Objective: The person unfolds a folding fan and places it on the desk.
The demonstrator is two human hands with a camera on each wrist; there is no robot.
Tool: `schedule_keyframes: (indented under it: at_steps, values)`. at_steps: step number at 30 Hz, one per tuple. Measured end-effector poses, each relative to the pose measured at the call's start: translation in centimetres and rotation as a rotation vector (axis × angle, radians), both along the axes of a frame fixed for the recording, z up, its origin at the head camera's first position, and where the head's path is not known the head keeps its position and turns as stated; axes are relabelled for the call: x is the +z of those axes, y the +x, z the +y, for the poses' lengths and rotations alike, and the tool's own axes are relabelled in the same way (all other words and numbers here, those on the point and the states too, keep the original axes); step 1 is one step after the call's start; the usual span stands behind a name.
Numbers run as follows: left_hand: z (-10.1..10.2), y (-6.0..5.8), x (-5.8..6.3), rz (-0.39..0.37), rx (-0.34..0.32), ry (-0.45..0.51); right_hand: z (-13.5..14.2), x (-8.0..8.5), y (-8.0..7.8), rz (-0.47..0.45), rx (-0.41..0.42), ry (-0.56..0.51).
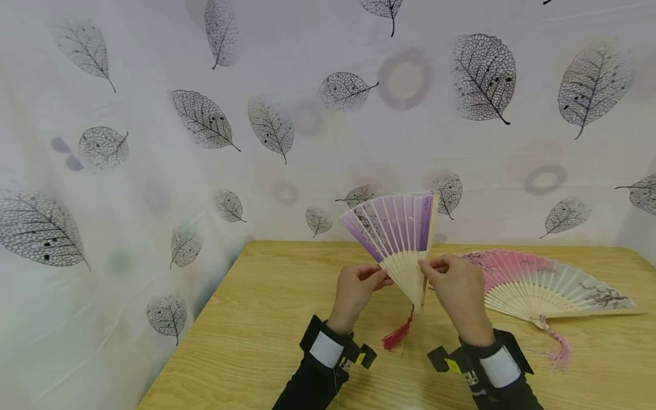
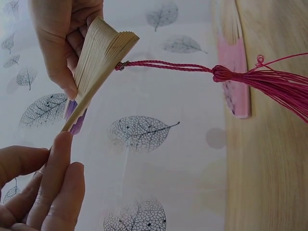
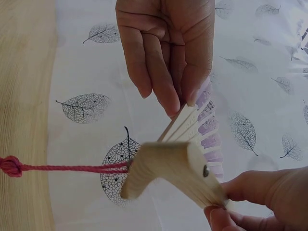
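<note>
A partly spread folding fan (image 1: 397, 228) with purple leaf and pale wooden ribs is held upright above the table. My left hand (image 1: 356, 290) pinches its left outer rib between thumb and fingers. At the opposite edge, my right hand (image 1: 458, 287) grips the thicker stack of ribs, which the left wrist view shows bunched near the pivot. A red tassel (image 1: 397, 336) hangs from the fan's lower end. In the right wrist view the rivet (image 3: 206, 171) and rib ends face the camera, with the left hand (image 3: 166, 57) at the top.
An open pink and white folding fan (image 1: 533, 282) lies on the wooden table (image 1: 246, 341) to the right, partly behind the right hand. Its pink tassel (image 1: 558, 347) trails toward the front. A leaf-patterned curtain (image 1: 318, 159) hangs behind and to the left.
</note>
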State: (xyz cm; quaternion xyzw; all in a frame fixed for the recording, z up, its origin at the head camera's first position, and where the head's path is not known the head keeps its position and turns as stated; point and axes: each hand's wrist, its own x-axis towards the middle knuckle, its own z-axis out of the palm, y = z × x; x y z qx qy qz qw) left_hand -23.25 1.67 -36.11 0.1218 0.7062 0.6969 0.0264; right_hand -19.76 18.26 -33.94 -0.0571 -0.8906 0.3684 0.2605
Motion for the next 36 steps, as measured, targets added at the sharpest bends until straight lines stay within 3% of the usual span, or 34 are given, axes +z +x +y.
schedule_keyframes:
  at_steps: [36]
  values:
    - [-0.34, -0.02, 0.08, 0.008, -0.019, 0.026, 0.77, -0.40, -0.28, 0.031, -0.041, 0.028]
